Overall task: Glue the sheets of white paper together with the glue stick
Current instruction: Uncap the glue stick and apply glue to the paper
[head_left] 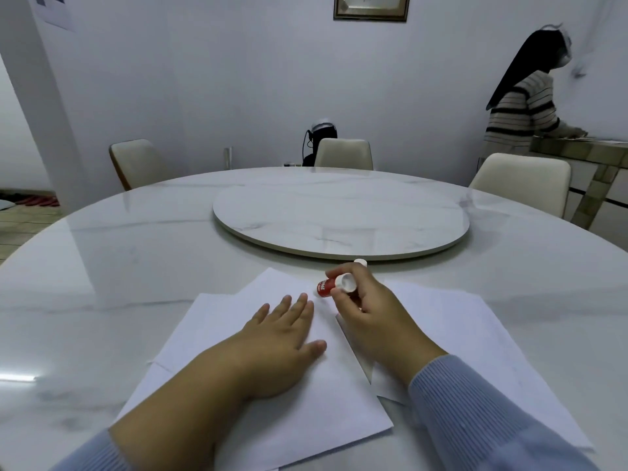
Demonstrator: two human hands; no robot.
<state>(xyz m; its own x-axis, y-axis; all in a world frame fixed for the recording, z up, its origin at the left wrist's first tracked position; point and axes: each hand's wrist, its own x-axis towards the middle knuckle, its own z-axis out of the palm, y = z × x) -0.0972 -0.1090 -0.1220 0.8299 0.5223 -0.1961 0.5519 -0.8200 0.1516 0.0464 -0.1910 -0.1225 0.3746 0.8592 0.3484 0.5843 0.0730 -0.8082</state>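
Observation:
Several white paper sheets overlap on the marble table in front of me. My left hand (285,341) lies flat with straight fingers on the top left sheet (306,413) and presses it down. My right hand (367,311) grips a red glue stick (327,287) with a white end, tilted, its lower tip at the far edge of that sheet. A small white cap (361,262) shows just behind my right fingers. Another sheet (469,334) lies to the right, partly under my right forearm.
A round marble turntable (339,239) sits in the middle of the round table (102,266). Three pale chairs stand at the far side. A person in a striped top (523,107) stands at a side counter at the back right.

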